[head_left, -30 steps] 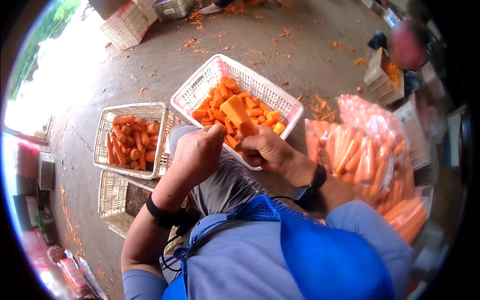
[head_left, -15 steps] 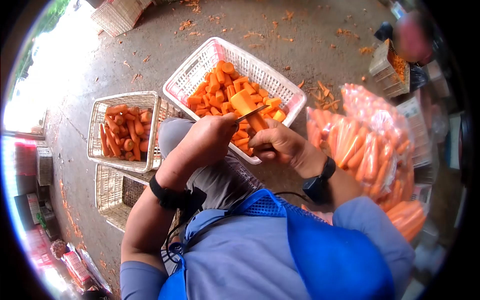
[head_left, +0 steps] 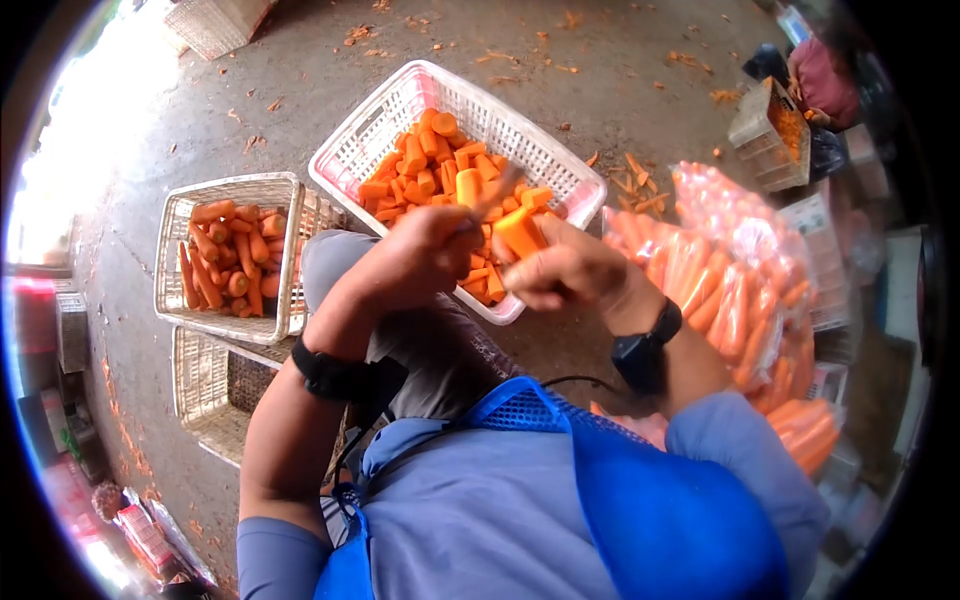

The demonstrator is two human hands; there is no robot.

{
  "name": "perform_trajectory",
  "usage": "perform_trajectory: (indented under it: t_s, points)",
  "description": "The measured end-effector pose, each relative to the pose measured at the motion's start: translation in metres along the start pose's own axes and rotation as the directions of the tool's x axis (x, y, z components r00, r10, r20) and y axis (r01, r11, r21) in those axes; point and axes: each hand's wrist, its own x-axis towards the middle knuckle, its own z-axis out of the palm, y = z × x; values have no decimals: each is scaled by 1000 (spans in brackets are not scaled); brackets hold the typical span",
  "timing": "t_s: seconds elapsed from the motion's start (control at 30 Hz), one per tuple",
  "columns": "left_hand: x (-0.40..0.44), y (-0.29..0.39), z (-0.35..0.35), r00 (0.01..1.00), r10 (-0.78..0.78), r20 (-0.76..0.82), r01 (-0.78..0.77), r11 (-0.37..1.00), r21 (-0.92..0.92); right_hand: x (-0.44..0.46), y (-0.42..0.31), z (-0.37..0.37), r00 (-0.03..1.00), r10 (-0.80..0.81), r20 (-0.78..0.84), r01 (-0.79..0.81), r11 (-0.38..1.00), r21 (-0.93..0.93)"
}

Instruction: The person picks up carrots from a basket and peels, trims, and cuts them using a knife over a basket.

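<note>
My left hand (head_left: 430, 245) is closed around the handle of a knife (head_left: 500, 192), whose blade is smeared by motion and points up and away. My right hand (head_left: 575, 268) grips a short thick piece of carrot (head_left: 520, 233) with its cut end toward the knife. Blade and carrot are apart. Below both hands is a white and pink plastic crate (head_left: 345, 130) filled with cut carrot chunks (head_left: 405, 175). One thick carrot chunk (head_left: 468, 187) shows close beside the blade; whether it is falling or resting I cannot tell.
To the left, a crate of whole carrots (head_left: 235, 255) sits by another white crate (head_left: 200, 390). Plastic bags of carrots (head_left: 735, 300) stand at the right. Peel scraps litter the concrete floor (head_left: 560, 90). Another person (head_left: 825, 85) is near a peelings crate (head_left: 765, 135) at upper right.
The knife has come off the carrot and swung up. The carrot in my right hand is shorter, and a thick chunk is now separate above the crate. My hands have moved slightly apart.
</note>
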Motion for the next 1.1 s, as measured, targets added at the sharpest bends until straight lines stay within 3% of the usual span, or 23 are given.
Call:
perform_trajectory:
  t_s: [0.03,0.07,0.1,0.2,0.33,0.4,0.57,0.67,0.73,0.8,0.93,1.0,1.1]
  points:
    - [-7,15,-2,997,-46,-62,30,970,-240,7,4,-7,991,-24,-128,20,999,-34]
    - [-16,20,-6,979,-19,-202,-30,970,-240,16,10,-18,967,-53,-251,36,997,-70]
    - [-28,22,-14,954,26,-300,-102,965,-241,19,11,-34,948,15,-317,-56,991,-121]
    - [-86,21,-50,882,67,-467,-154,977,-150,21,34,-72,866,-5,-501,-236,878,-416]
    - [-186,-4,-87,768,-125,-628,-44,968,-246,29,48,-86,828,159,-538,-365,881,-301]
    - [-233,-27,-97,615,-327,-717,-1,909,-416,45,51,-90,839,185,-512,-372,882,-290]
    - [-337,-93,-105,433,-443,-785,-53,857,-513,87,-1,-64,841,108,-530,-429,731,-531]
    - [-383,-137,-99,364,-547,-754,-69,792,-607,120,-48,-52,879,46,-475,-385,657,-648]
    - [-413,-181,-88,330,-586,-740,-149,742,-654,149,-86,-21,898,-75,-433,-338,512,-790]
    - [-438,-222,-79,228,-658,-718,-186,694,-695,175,-116,18,936,-125,-330,-223,514,-828]
    - [-421,-189,-91,279,-550,-787,-218,762,-610,243,-132,101,979,-187,-80,6,420,-907]
    - [-422,-177,-91,325,-493,-807,-229,787,-573,292,-125,129,998,-39,41,52,348,-936]
    - [-431,-151,-88,277,-495,-824,-268,783,-561,361,-85,177,963,242,122,83,163,-983]
